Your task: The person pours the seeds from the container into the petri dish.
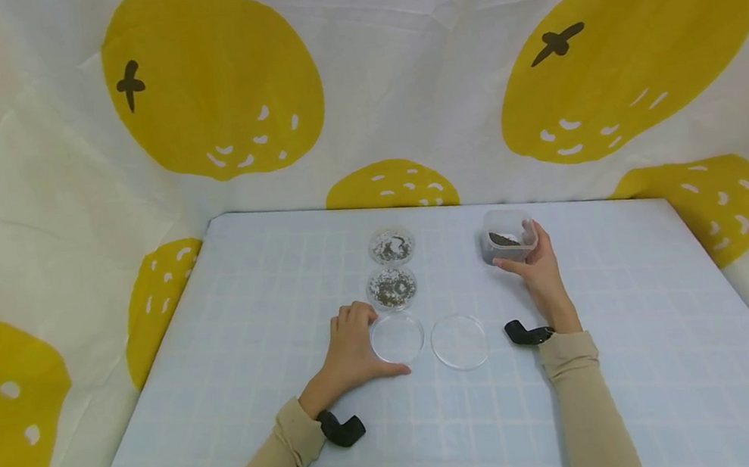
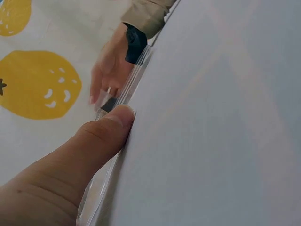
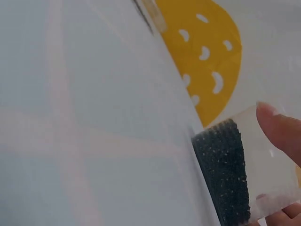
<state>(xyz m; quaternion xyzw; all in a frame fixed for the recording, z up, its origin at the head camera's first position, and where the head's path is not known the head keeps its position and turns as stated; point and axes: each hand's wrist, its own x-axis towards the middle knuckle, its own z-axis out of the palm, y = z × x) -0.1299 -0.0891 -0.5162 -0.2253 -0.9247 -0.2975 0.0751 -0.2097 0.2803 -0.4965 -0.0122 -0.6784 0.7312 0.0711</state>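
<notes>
My left hand (image 1: 351, 351) spans an empty clear petri dish (image 1: 397, 338) on the table, thumb at its near edge and fingers at its far left side. Up close, the left wrist view shows the thumb (image 2: 106, 133) pressing the rim of the dish. My right hand (image 1: 543, 273) grips a clear square plastic tub (image 1: 508, 233), thumb on one side and fingers on the other. Dark, soil-like grains (image 3: 224, 172) fill its lower part in the right wrist view. To the right of the left hand's dish lies another clear round dish or lid (image 1: 459, 342).
Two petri dishes with dark and white grains, one farther back (image 1: 392, 246) and one nearer (image 1: 392, 289), stand in a column beyond the left hand. A pale checked cloth (image 1: 661, 355) covers the table. Behind it hangs a white curtain with yellow fruit prints (image 1: 398, 71).
</notes>
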